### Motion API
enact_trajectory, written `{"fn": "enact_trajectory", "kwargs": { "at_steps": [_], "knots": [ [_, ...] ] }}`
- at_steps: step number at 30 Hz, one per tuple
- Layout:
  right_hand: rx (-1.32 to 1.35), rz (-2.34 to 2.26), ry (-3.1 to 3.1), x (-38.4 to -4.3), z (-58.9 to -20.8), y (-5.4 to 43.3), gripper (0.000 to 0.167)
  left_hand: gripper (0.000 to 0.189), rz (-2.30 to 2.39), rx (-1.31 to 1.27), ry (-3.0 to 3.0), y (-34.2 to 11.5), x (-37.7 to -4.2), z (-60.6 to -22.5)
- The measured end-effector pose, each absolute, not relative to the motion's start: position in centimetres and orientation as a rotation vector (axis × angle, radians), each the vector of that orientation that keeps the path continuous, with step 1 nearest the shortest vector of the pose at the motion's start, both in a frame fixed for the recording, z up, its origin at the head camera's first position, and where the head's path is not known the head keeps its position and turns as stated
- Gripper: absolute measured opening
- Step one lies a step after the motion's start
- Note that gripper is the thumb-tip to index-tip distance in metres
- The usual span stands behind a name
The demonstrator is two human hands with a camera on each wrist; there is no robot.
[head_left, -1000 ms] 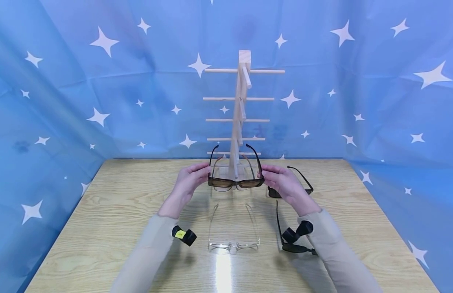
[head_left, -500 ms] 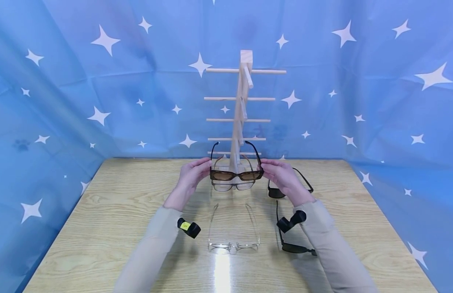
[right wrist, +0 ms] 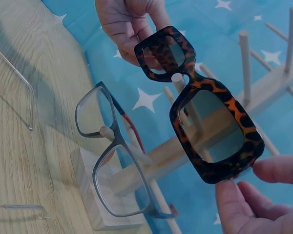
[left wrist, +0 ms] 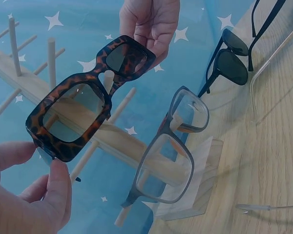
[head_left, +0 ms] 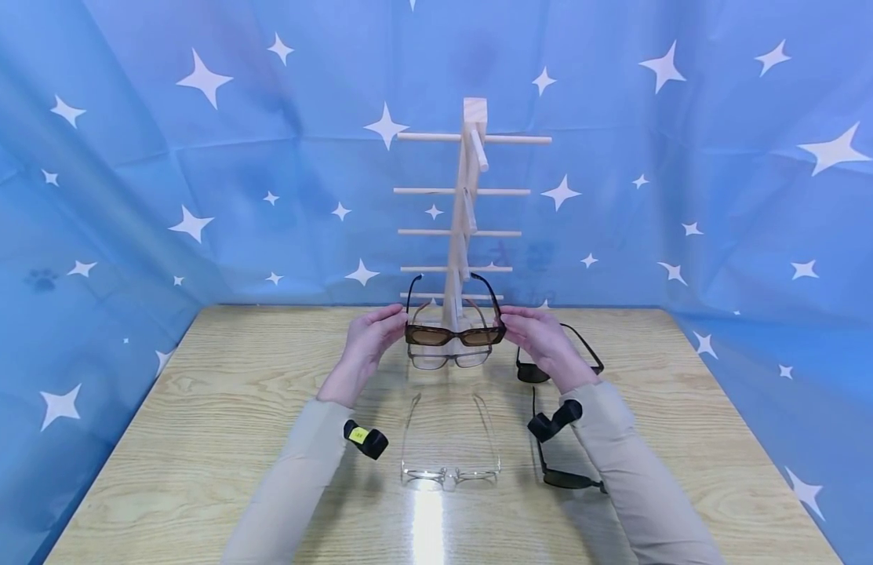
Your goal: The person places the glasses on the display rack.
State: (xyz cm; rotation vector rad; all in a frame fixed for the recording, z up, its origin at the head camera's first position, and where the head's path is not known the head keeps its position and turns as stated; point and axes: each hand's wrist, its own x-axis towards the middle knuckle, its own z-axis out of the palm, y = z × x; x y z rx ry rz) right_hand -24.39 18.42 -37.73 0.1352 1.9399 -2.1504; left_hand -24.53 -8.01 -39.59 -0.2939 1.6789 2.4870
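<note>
Tortoiseshell sunglasses [head_left: 430, 337] are held level by both hands, lenses toward me, in front of a wooden eyewear stand [head_left: 459, 212]. My left hand [head_left: 371, 339] pinches their left end near the hinge, thumb and fingers plainly seen in the left wrist view. My right hand [head_left: 540, 342] pinches the other end in the same way. A peg tip [right wrist: 177, 80] shows at the nose bridge; whether the bridge bears on it I cannot tell. Just below, grey-framed eyeglasses [left wrist: 142, 168] hang on the stand's lowest peg.
Clear-framed eyeglasses [head_left: 450, 475] lie on the wooden table [head_left: 252, 408] nearer me. Two pairs of dark sunglasses, one farther back [head_left: 533, 373] and one nearer [head_left: 570, 479], lie at right, partly behind my right arm. Horizontal rods [head_left: 507, 139] stick out from the stand.
Both hands have raised the tortoiseshell sunglasses slightly, uncovering more of the grey eyeglasses below. Over the last half second they have barely moved.
</note>
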Motion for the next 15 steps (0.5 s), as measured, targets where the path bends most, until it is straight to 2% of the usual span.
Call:
{"fn": "enact_trajectory", "kwargs": {
  "at_steps": [15],
  "knots": [
    [0.167, -2.128, 1.949, -24.69, -37.96, 18.37, 0.043, 0.037, 2.463, -0.327, 1.705, -7.74, -24.77, -39.89]
  ]
}}
